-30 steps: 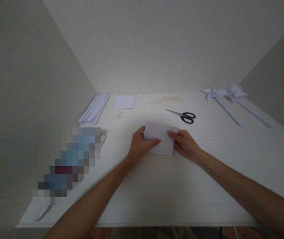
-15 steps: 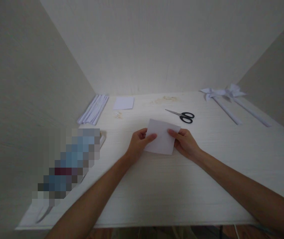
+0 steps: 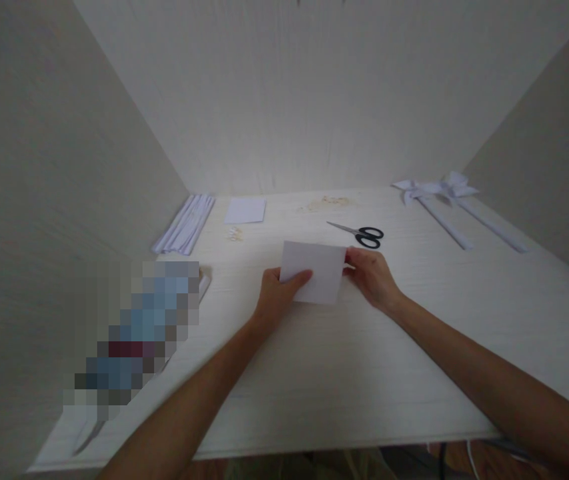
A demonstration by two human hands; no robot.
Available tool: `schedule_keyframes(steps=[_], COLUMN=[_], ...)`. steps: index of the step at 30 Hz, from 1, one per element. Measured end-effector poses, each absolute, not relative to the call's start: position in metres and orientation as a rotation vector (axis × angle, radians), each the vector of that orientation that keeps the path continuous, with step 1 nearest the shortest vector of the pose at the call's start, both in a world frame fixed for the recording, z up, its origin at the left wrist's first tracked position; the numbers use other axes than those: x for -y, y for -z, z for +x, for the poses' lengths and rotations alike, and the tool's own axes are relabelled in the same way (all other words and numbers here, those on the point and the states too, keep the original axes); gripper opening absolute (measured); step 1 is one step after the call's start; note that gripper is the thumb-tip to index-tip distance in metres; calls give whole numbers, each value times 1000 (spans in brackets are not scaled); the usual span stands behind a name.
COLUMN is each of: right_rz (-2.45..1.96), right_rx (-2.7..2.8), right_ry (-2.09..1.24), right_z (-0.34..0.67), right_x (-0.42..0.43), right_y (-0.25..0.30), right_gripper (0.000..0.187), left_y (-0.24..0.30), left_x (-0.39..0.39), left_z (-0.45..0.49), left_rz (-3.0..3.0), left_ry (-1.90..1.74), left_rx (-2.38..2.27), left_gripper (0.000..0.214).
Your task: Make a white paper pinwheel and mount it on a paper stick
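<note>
A white sheet of paper [image 3: 317,270] stands tilted up just above the white table [image 3: 344,373], held between both hands. My left hand [image 3: 277,297] pinches its lower left corner, thumb across the front. My right hand [image 3: 372,275] grips its right edge near the top corner, fingers closed. Black-handled scissors [image 3: 362,234] lie just beyond the paper, to the right.
A bundle of white paper strips [image 3: 186,222] lies at the back left, with a small white sheet [image 3: 245,211] and tiny bits [image 3: 236,233] beside it. Two white paper pinwheels on sticks [image 3: 447,200] rest at the back right. A pixelated object [image 3: 139,327] sits at the left. Walls enclose three sides.
The paper has been raised and turned more upright and squarer to me. My right hand slid from the paper's middle to its right edge; my left thumb shifted to the lower left corner.
</note>
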State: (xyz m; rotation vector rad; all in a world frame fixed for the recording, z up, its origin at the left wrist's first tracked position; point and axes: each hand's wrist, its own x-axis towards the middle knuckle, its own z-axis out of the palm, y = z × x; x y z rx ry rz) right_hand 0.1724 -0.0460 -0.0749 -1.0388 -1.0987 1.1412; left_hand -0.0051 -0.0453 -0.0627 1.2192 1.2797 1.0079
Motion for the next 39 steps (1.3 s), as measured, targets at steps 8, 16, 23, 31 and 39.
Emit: schedule_keyframes(steps=[8, 16, 23, 31, 39], right_rz=[-1647, -1996, -2252, -1819, -1170], right_rx=[1405, 1845, 2068, 1548, 1103], right_ry=[-120, -58, 106, -569, -1111], right_z=[239, 251, 236, 238, 187], right_x=[16, -16, -4, 16, 49], right_y=[71, 72, 61, 52, 63], right_gripper=[15, 16, 24, 20, 32], left_y=[63, 64, 61, 65, 73], left_x=[43, 42, 46, 24, -10], left_z=[-9, -10, -8, -3, 15], left_rz=[1138, 1112, 1174, 1206, 995], left_ry=[-1084, -1189, -1161, -1199, -1284], left_rx=[-1271, -1243, -1209, -1168, -1048], left_gripper=[35, 29, 29, 22, 27])
